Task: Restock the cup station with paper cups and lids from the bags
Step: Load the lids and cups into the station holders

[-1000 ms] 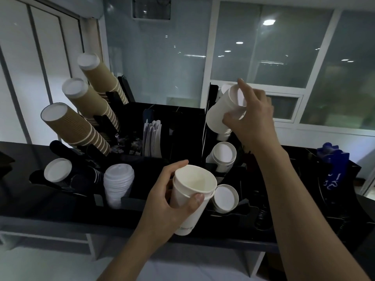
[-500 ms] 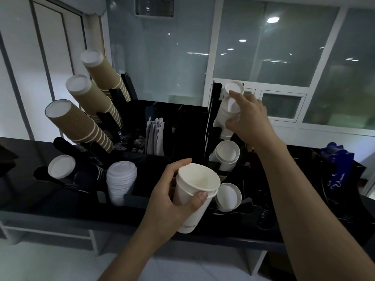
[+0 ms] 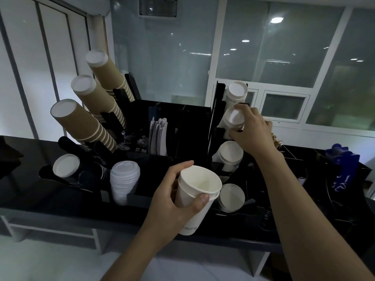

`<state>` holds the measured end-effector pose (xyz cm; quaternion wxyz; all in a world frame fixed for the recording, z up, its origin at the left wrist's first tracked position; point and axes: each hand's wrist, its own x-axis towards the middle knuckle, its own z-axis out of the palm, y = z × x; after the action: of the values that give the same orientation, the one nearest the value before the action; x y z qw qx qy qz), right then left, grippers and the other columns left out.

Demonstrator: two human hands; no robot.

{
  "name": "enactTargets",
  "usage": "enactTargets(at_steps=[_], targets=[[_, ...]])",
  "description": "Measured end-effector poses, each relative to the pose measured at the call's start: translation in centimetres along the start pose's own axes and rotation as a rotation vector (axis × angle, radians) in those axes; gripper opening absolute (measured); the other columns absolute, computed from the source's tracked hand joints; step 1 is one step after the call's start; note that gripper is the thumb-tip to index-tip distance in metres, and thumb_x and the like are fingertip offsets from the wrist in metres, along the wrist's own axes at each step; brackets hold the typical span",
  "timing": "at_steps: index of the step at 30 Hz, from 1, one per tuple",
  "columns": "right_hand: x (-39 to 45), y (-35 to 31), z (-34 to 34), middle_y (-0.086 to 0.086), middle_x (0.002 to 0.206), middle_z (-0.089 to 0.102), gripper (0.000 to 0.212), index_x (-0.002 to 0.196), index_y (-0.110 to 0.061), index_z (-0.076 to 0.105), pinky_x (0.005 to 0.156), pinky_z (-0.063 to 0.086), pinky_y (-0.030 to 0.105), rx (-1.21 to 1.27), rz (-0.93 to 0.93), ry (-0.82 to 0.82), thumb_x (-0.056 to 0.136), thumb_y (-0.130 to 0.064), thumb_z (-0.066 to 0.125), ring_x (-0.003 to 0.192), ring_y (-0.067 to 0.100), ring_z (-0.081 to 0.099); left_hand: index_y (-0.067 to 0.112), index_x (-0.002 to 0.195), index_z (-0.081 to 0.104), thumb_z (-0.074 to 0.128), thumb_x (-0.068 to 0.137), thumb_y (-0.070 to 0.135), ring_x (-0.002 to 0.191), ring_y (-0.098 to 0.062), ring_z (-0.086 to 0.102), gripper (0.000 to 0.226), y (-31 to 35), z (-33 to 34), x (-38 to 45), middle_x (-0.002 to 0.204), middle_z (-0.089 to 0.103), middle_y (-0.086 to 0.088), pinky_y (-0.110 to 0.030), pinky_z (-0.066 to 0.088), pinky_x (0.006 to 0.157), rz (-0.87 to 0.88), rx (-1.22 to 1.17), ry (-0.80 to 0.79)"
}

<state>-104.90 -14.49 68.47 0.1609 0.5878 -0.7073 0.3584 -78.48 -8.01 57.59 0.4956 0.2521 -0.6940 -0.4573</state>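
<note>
White cup (image 3: 233, 120) has been brought down by the right hand (image 3: 252, 131) from above the rack (image 3: 215, 110) and seated in the second slot, under the top cup (image 3: 236, 94). Fingers now curled round its rim. Nested cups (image 3: 194, 197) in left hand (image 3: 172, 201) raised slightly.

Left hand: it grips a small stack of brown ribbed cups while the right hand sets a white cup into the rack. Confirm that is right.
Wrong in one respect. The head view shows the left hand gripping a small stack of white cups, not brown ribbed ones. The right hand does hold a white cup at the rack.
</note>
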Motion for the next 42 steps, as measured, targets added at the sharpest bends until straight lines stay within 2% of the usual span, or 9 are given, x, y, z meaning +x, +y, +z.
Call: enactTargets(at_steps=[11,14,21,26,29,33,36,40,42], targets=[[-0.2,0.0,-0.6,0.007,0.157,0.04,0.072,0.158,-0.032,0.03,0.113,0.026,0.059,-0.053,0.02,-0.138,0.093,-0.023,0.058,0.141,0.034,0.038,0.045,0.135,0.053,0.082,0.073,0.046,0.121,-0.01,0.062,0.069,0.6,0.3,-0.6,0.127,0.065,0.013,-0.022,0.053,0.092,0.004,-0.011,-0.005],[-0.9,-0.2,-1.1,0.007,0.157,0.04,0.075,0.16,-0.031,0.028,0.114,0.027,0.057,-0.012,0.029,-0.1,0.093,-0.022,0.061,0.142,0.034,0.038,0.046,0.134,0.053,0.082,0.073,0.046,0.121,-0.011,0.062,0.068,0.9,0.2,-0.7,0.128,0.064,0.013,-0.024,0.054,0.092,0.009,-0.011,-0.009],[-5.5,-1.6,-3.1,0.002,0.142,0.054,0.067,0.152,-0.03,0.042,0.11,0.034,0.049,0.174,-0.004,0.048,0.089,-0.017,0.062,0.13,0.028,0.048,0.044,0.135,0.053,0.082,0.073,0.045,0.12,-0.013,0.063,0.068,1.0,0.4,-1.3,0.127,0.066,0.01,-0.024,0.054,0.09,0.018,-0.025,0.002],[-11.6,-3.1,-4.8,-0.007,0.138,0.056,0.057,0.146,-0.03,0.048,0.112,0.04,0.053,0.336,0.01,0.096,0.092,-0.018,0.062,0.132,0.018,0.049,0.046,0.135,0.052,0.081,0.073,0.047,0.12,-0.013,0.063,0.068,1.4,0.8,-1.7,0.127,0.065,0.012,-0.024,0.055,0.09,0.026,-0.025,-0.009],[-15.4,-3.7,-5.1,-0.015,0.135,0.058,0.052,0.142,-0.031,0.052,0.11,0.046,0.045,0.424,0.0,0.104,0.092,-0.021,0.061,0.13,0.012,0.053,0.044,0.135,0.053,0.082,0.073,0.047,0.119,-0.011,0.064,0.069,1.7,1.2,-1.8,0.127,0.066,0.012,-0.022,0.054,0.089,0.031,-0.034,-0.006],[-19.4,-4.0,-4.3,-0.023,0.13,0.059,0.049,0.138,-0.031,0.057,0.106,0.044,0.025,0.498,0.036,0.077,0.092,-0.014,0.063,0.128,0.001,0.053,0.042,0.135,0.053,0.082,0.072,0.048,0.118,-0.007,0.063,0.07,2.2,1.7,-1.8,0.127,0.065,0.016,-0.019,0.054,0.087,0.036,-0.041,-0.007],[-21.3,-4.1,-3.6,-0.023,0.125,0.063,0.045,0.134,-0.031,0.059,0.1,0.047,0.016,0.585,0.063,0.07,0.095,-0.01,0.066,0.124,0.003,0.058,0.04,0.135,0.053,0.081,0.072,0.048,0.117,-0.006,0.063,0.069,2.7,2.2,-1.7,0.126,0.064,0.019,-0.02,0.054,0.086,0.051,-0.038,0.003],[-23.4,-4.2,-3.3,-0.022,0.12,0.067,0.036,0.128,-0.036,0.059,0.098,0.053,0.027,0.691,0.106,-0.006,0.098,-0.015,0.064,0.117,0.005,0.063,0.04,0.135,0.053,0.08,0.074,0.05,0.117,-0.007,0.063,0.067,3.2,2.8,-1.6,0.126,0.063,0.021,-0.021,0.055,0.085,0.069,-0.034,0.025],[-24.2,-4.3,-3.4,-0.022,0.121,0.067,0.043,0.131,-0.042,0.055,0.098,0.053,0.032,0.733,0.11,-0.062,0.097,-0.016,0.065,0.119,0.005,0.063,0.036,0.135,0.053,0.084,0.079,0.046,0.113,-0.003,0.064,0.064,3.5,3.1,-1.5,0.122,0.064,0.024,-0.018,0.054,0.083,0.08,-0.047,0.042]])
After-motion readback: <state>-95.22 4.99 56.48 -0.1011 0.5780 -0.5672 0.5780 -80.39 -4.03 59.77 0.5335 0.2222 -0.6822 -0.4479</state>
